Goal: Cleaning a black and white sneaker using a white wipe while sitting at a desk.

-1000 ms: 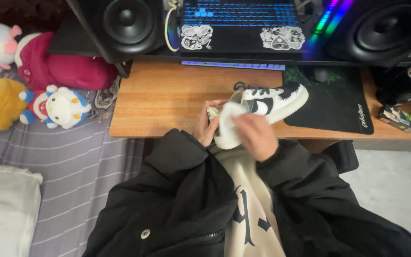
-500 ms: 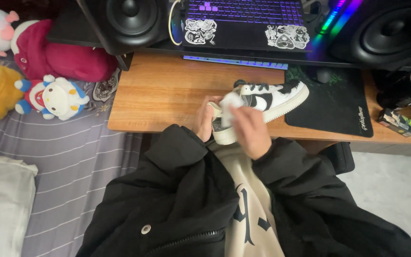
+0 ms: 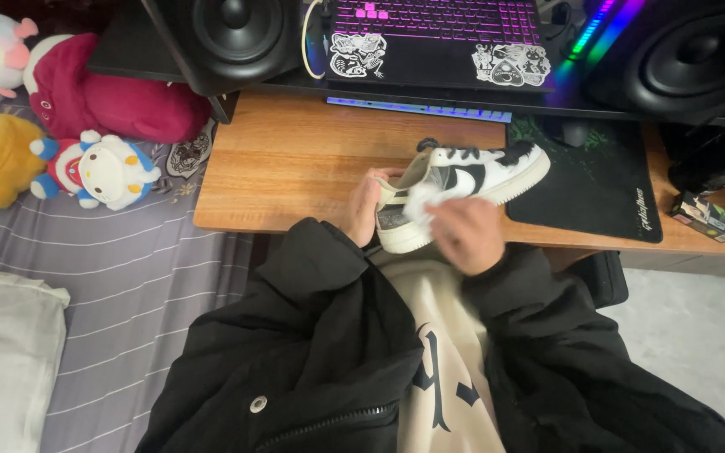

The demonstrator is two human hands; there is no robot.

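- My left hand grips the heel end of the black-and-white sneaker, fingers curled closed around it.
- My right hand is closed on a white cloth, pressed against the sneaker's side near the heel.
- The sneaker lies tilted over the front edge of the wooden desk, toe resting on the black mouse mat.
- A laptop with a purple-lit keyboard stands behind, between two speakers.
- Plush toys sit on the striped bed to the left.
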